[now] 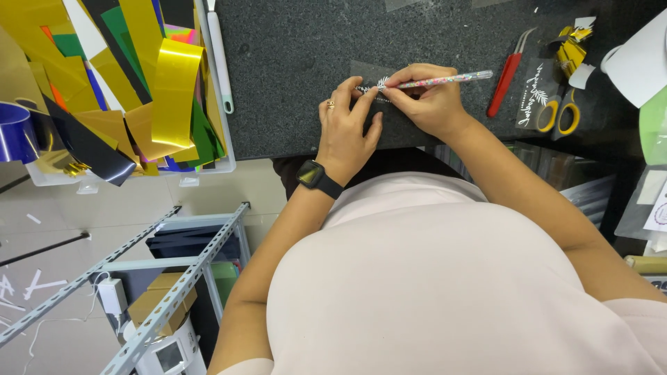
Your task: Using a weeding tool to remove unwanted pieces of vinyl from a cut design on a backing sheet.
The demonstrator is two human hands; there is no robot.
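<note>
A person in a pale shirt is bending over a dark speckled worktop, working on a small dark vinyl sheet carrying a white leaf-patterned cut design; the sheet is lying flat near the worktop's front edge. The left hand, wearing a ring and a black smartwatch, is pressing its spread fingertips down on the sheet, just left of the design; the right hand is pinching a slim speckled pen-shaped weeding tool between thumb and fingers, its tip touching the white design beside the left index finger.

Well to the right of the sheet, red tweezers are lying on the worktop; beyond them, a second dark decal with white lettering is resting beside yellow-handled scissors, with gold foil scraps above. Far to the left of the sheet, a white tray is holding 1 loose heap of gold, green, blue and black vinyl offcuts.

The risk, judging from this grip, is the tool's point slipping; too steep an angle could be tearing the fine leaf strands or lifting the wrong piece, and the left fingertips, sitting so close to the tip, could be getting pricked; easing the left hand's pressure could be letting the sheet shift.
</note>
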